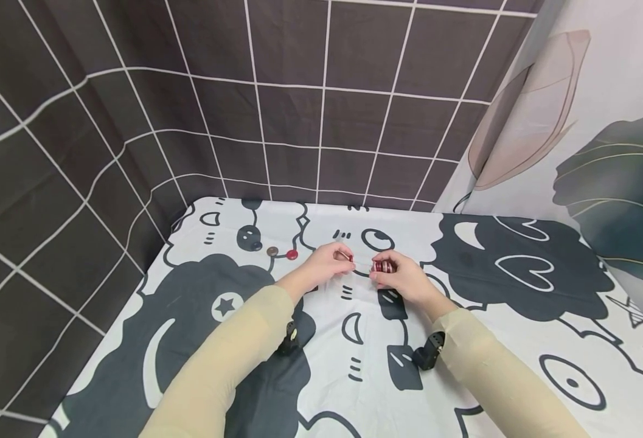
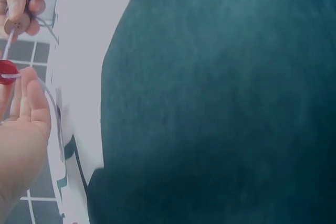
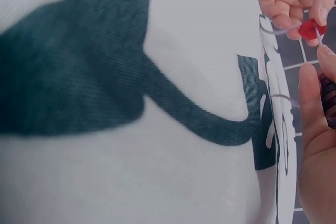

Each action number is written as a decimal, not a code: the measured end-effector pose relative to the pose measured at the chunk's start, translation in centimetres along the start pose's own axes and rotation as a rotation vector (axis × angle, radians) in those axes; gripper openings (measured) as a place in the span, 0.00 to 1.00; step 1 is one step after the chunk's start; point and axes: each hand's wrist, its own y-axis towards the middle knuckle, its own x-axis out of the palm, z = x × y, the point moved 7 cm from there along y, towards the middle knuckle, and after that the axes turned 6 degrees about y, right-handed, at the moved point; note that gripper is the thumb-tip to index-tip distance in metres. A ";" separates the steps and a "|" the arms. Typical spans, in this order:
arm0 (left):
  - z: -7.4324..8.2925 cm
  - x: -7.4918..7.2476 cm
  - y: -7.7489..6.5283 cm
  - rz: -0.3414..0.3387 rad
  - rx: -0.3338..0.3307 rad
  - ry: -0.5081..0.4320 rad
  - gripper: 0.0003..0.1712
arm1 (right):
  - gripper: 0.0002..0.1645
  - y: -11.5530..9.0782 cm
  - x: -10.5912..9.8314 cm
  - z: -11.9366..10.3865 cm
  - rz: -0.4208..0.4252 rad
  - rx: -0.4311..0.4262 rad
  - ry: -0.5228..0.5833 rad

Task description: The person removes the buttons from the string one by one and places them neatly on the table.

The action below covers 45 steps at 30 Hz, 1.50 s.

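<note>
A red button [image 3: 306, 31], threaded on a pale cord [image 2: 9, 44], is pinched by the fingers of the left hand [image 1: 325, 264]. Just to its right, a stack of buttons [image 1: 383, 266] is gripped by the right hand [image 1: 407, 278]. Farther left, a brown button [image 1: 272, 250] and another red button [image 1: 292, 254] are laid on the patterned cloth [image 1: 376, 395], bordered at the far side by dark gridded fabric [image 1: 288, 115].

Can't count the button stack [image 1: 384, 267] from here: right hand [image 1: 407, 281] hides part, right wrist view's edge crops it. Left wrist view cuts held red button [image 3: 306, 30]. Cord [image 2: 9, 43] nearly vanishes in head view. Brown button [image 1: 272, 250], loose red button [image 1: 292, 254] toward cloth [image 1: 321, 392] far edge: details too small.
</note>
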 end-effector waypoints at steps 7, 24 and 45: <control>-0.1 -1.0 -0.3 0.018 0.004 0.025 0.18 | 0.24 0.0 -0.1 0.0 0.002 0.019 -0.010; -1.9 -3.7 -0.2 0.091 -0.007 0.043 0.18 | 0.25 -0.2 -0.3 0.0 0.011 0.017 0.005; -2.9 -5.9 -0.6 0.146 -0.060 0.082 0.16 | 0.24 -0.1 -0.5 0.4 0.024 0.035 -0.025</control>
